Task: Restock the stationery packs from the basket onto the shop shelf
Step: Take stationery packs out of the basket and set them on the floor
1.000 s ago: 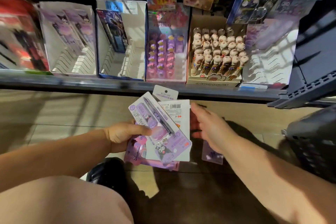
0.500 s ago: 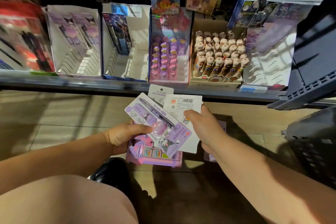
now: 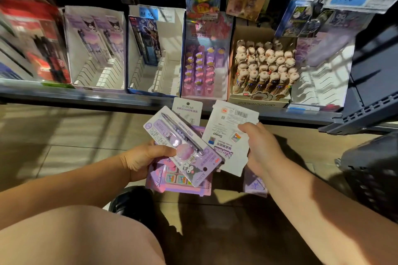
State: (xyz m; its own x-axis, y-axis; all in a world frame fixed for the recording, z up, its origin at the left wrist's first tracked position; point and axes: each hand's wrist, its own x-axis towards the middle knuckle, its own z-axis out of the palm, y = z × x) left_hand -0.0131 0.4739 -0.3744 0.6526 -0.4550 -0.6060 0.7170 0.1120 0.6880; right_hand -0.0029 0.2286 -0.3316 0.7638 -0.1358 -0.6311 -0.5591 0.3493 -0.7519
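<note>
The white-backed pack (image 3: pixel 228 135) is coming out of the fan! Half a second back it lay tucked under the pen pack. Now my right hand has drawn it up and off to the right, and only its lower corner is left lapping under. From the left, then: my left hand (image 3: pixel 142 159) has its thumb on top and fingers curled beneath, clamped on the pen pack (image 3: pixel 183 146). The pink pack (image 3: pixel 178 180) is fanned out just below that thumb, and a tagged card (image 3: pixel 187 109) pokes out past the fingertips towards the shelf (image 3: pixel 86 97). Just right of the thumb comes the white-backed pack, printed back facing me. Its long axis points away from me at the shelf, barcode end leading. My right hand (image 3: pixel 265 150) pinches it by its right edge with the thumb pressed on the face, the other fingers hidden behind the card. Well up and left of my left fingers stands a purple slotted box (image 3: pixel 94 64) with free slots. Up and right of my right fingers is a second slotted box (image 3: pixel 323 79), and that's the nearer one for this hand. I can't tell from the back which box this pack belongs in, so I reckon it wants a flip first. The basket (image 3: pixel 370 178) sits out beyond my right wrist, apart from both hands.
</note>
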